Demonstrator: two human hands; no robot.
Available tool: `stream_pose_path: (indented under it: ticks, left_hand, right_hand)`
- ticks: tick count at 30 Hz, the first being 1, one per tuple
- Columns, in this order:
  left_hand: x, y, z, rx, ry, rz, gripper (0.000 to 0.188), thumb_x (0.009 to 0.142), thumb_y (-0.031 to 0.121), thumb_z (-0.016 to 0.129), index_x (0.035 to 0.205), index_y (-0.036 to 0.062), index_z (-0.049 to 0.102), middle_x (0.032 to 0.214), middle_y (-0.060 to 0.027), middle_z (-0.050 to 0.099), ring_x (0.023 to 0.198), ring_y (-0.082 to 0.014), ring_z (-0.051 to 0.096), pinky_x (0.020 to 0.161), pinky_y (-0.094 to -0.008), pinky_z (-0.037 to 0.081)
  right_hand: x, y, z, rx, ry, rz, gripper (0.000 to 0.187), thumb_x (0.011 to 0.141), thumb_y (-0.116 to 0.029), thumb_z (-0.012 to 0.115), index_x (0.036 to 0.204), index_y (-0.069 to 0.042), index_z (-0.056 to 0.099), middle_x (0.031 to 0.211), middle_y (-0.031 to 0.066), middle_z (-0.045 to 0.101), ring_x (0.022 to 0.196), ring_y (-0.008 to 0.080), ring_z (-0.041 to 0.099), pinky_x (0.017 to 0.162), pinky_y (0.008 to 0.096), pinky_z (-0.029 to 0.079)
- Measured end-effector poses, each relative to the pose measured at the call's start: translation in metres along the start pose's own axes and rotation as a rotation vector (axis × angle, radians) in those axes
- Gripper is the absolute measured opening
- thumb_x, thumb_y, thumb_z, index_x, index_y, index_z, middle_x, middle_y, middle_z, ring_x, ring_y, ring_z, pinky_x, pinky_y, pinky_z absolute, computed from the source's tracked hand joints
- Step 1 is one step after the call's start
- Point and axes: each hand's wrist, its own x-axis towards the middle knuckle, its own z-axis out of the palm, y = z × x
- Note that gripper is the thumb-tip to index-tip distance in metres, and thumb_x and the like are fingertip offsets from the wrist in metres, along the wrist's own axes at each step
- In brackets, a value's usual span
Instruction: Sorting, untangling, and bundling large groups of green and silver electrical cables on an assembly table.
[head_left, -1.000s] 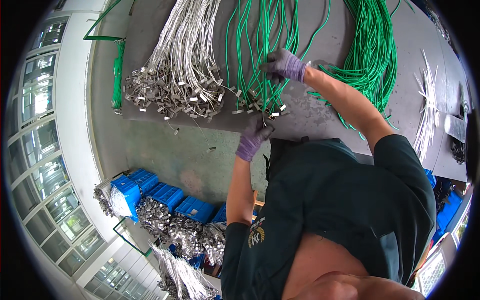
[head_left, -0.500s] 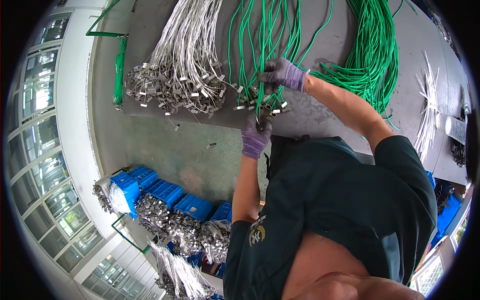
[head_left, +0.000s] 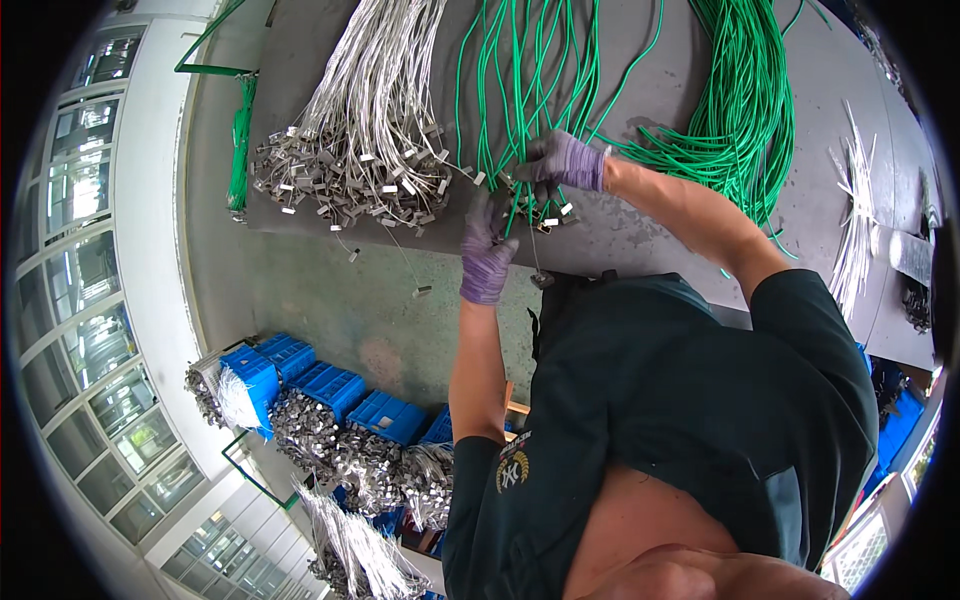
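Note:
I wear grey-and-purple gloves on both hands. My right hand (head_left: 566, 163) closes around green cables (head_left: 520, 110) just above their ends on the table. Close by on the left, my left hand (head_left: 486, 252) reaches up beside the cable ends at the table edge, fingers stretched and thumb apart. Small metal-and-white end pieces (head_left: 558, 214) cluster under and beside my right hand, partly hidden by it. One dark end block (head_left: 542, 281) dangles over the table edge on a thin wire, right of my left hand.
A bundle of silvery wires (head_left: 385, 70) with many metal end blocks (head_left: 350, 185) lies at left. A thick green cable bundle (head_left: 755, 110) lies at right, white strips (head_left: 857, 215) beyond it. Blue crates (head_left: 385, 415) and heaped metal parts (head_left: 305, 425) stand below the grey table (head_left: 640, 225).
My left hand has moved left and slightly up, away from the dark end block, which now hangs loose. My right hand has come slightly down and left along the green cables.

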Motion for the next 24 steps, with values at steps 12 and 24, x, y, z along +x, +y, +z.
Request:
stream_pose_path:
  ticks: [12, 24]
  left_hand:
    - [0.005, -0.003, 0.017, 0.085, 0.117, 0.01, 0.054, 0.084, 0.018, 0.061, 0.129, 0.0036, 0.036, 0.119, -0.0117, 0.05, 0.103, -0.016, 0.051, 0.086, -0.0322, 0.044]
    - [0.01, -0.068, 0.06, -0.264, 0.553, 0.011, 0.044, 0.081, 0.031, 0.063, 0.109, 0.0005, 0.052, 0.097, -0.005, 0.056, 0.089, -0.0161, 0.053, 0.08, -0.0304, 0.044]
  right_hand:
    - [0.013, 0.003, -0.029, 0.226, 0.202, 0.053, 0.028, 0.079, -0.021, 0.065, 0.091, 0.002, 0.056, 0.062, 0.0095, 0.061, 0.049, 0.0168, 0.062, 0.04, 0.0259, 0.051]
    - [0.005, 0.021, -0.013, 0.28, 0.159, 0.019, 0.029, 0.08, -0.015, 0.064, 0.094, 0.009, 0.056, 0.072, 0.0131, 0.062, 0.058, 0.021, 0.065, 0.047, 0.028, 0.056]
